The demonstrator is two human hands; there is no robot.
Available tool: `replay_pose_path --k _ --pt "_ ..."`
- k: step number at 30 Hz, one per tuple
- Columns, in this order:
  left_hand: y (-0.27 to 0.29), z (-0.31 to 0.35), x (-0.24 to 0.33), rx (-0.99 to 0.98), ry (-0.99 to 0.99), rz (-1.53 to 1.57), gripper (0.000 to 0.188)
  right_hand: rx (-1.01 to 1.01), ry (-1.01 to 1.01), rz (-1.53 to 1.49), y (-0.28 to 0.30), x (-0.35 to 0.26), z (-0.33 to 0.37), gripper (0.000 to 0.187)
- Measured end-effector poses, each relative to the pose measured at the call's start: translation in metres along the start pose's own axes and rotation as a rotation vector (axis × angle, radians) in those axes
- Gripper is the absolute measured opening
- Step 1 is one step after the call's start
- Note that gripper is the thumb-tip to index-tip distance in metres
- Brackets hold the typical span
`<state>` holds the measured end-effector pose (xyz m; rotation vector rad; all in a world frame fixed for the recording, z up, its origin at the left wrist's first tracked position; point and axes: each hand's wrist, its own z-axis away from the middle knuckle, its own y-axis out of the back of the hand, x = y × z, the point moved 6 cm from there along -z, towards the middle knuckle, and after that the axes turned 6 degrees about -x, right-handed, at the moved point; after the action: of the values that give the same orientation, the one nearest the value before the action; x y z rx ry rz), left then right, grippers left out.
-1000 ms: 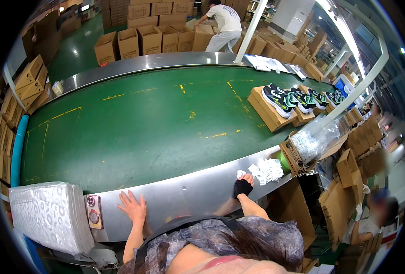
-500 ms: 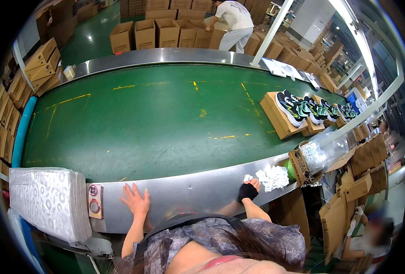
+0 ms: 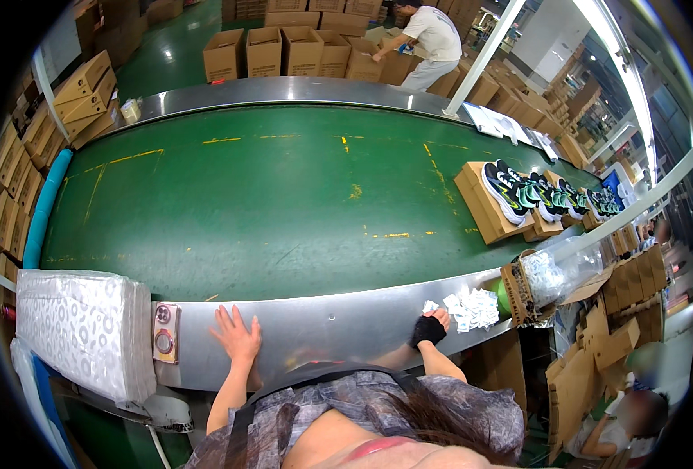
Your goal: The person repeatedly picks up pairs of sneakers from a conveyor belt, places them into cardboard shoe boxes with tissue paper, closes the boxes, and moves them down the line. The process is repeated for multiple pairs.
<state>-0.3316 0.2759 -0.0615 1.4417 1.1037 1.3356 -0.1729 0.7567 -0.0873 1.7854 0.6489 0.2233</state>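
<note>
My left hand (image 3: pixel 238 334) lies flat on the metal ledge (image 3: pixel 323 348), its fingers spread, holding nothing. On my right hand (image 3: pixel 431 327) is a black fingerless glove. Its bare fingers are bunched together at the left side of a pile of small white packets (image 3: pixel 475 309); whatever they may hold is hidden. A few loose packets (image 3: pixel 431 306) lie just beyond those fingers. To the left of my left hand a phone in a pinkish case (image 3: pixel 166 334) rests on the ledge, beside a plastic-wrapped stack of patterned white paper (image 3: pixel 84 332).
Beyond the ledge stretches a green conveyor belt (image 3: pixel 260 211). Black-and-green sneakers (image 3: pixel 507 193) stand on brown shoeboxes (image 3: pixel 491 215) along its right. A carton of clear packets (image 3: pixel 522 285) sits past the pile. Across the belt, a person (image 3: pixel 432 43) bends over open cartons (image 3: pixel 303 53).
The whole view has shifted slightly, with the belt and boxes sitting a little further right. My hands stay in place on the ledge. The far person has leaned further over the cartons.
</note>
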Motion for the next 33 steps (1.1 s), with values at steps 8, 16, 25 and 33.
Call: replay_pose_path --k 8,16,25,33 --pt "0.001 0.000 0.001 -0.016 -0.004 -0.002 0.061 0.064 0.018 -0.038 -0.009 0.009 -0.001 0.014" --pt "0.000 0.000 0.000 0.009 -0.018 0.012 0.061 0.065 0.017 0.007 -0.005 0.004 0.000 0.014" --pt "-0.003 -0.001 -0.002 -0.010 -0.005 0.006 0.061 0.041 0.041 -0.009 0.000 0.001 0.000 0.012" --pt "-0.002 0.000 -0.001 -0.011 -0.001 0.009 0.061 0.053 0.011 0.006 -0.008 0.006 -0.001 0.013"
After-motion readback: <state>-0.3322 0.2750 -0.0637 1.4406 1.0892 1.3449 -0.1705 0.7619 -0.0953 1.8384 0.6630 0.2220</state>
